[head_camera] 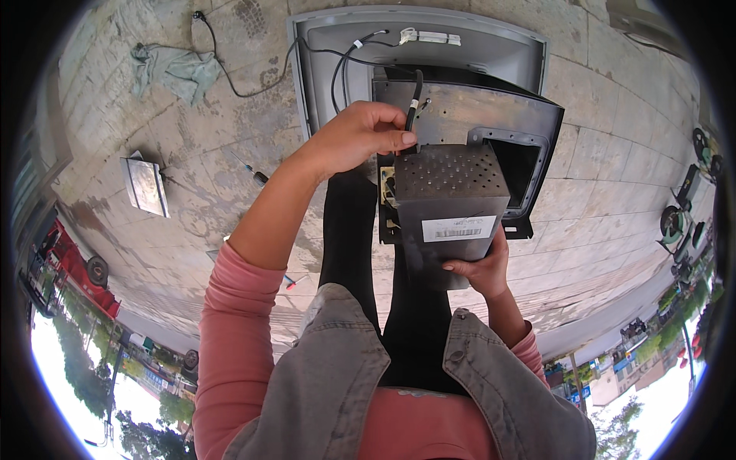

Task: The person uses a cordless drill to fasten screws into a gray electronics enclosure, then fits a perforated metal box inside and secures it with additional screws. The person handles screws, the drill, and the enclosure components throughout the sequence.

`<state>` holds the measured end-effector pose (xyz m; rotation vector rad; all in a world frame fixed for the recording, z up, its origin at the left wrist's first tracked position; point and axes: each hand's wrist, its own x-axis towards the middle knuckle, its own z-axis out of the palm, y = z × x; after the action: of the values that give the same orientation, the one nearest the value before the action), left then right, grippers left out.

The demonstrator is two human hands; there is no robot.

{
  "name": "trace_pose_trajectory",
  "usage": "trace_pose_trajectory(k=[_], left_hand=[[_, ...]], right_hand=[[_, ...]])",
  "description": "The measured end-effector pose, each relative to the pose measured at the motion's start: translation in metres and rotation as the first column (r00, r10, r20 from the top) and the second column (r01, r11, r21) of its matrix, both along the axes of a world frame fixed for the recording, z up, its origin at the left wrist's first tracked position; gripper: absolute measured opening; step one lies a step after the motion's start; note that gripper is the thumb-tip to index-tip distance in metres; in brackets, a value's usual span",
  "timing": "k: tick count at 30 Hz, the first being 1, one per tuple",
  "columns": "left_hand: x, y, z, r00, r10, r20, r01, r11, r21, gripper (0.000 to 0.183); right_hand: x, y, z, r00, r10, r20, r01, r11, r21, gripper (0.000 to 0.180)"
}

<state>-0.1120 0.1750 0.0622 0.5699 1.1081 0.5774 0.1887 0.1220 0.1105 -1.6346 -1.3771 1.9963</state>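
Observation:
My right hand (489,264) holds a dark metal box (443,207) from below at its lower right side. Small holes cover the box's top face, and a white label with a printed code is on its front. At the box's upper left corner, the thumb and fingers of my left hand (374,138) pinch the lower end of a thick black cable (413,106). Behind the box lies a larger metal housing (454,112) with a rectangular opening. A yellowish circuit board (387,187) shows partly at the box's left. What my left fingertips cover is hidden.
Under the housing lies a large grey panel (345,31) with cables and a white connector strip (431,37). On the paving at the left are a greenish cloth (175,69), a black plug (198,15), a flat metal part (145,185), and screwdrivers (260,177). Parked vehicles stand farther off.

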Motion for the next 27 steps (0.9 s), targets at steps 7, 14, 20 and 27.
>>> trace_pose_trajectory(k=[7, 14, 20, 27], left_hand=[[-0.002, -0.004, 0.006, 0.999, -0.011, 0.036, 0.009, 0.999, 0.037, 0.016], [0.000, -0.010, 0.009, 0.997, -0.005, 0.077, -0.001, 0.998, 0.069, 0.018], [0.002, -0.014, 0.015, 0.998, 0.005, 0.056, -0.009, 0.998, 0.063, 0.017], [0.011, -0.015, 0.018, 0.999, 0.024, 0.026, -0.026, 0.997, 0.068, 0.014]], right_hand=[[0.016, -0.013, -0.008, 0.991, 0.097, 0.093, -0.101, 0.994, 0.047, 0.114], [0.022, -0.018, -0.008, 0.982, 0.125, 0.139, -0.134, 0.989, 0.057, 0.112], [0.021, -0.022, -0.006, 0.990, 0.078, 0.121, -0.078, 0.997, -0.004, 0.107], [0.014, -0.015, 0.006, 0.999, -0.001, 0.054, 0.002, 1.000, -0.021, 0.093]])
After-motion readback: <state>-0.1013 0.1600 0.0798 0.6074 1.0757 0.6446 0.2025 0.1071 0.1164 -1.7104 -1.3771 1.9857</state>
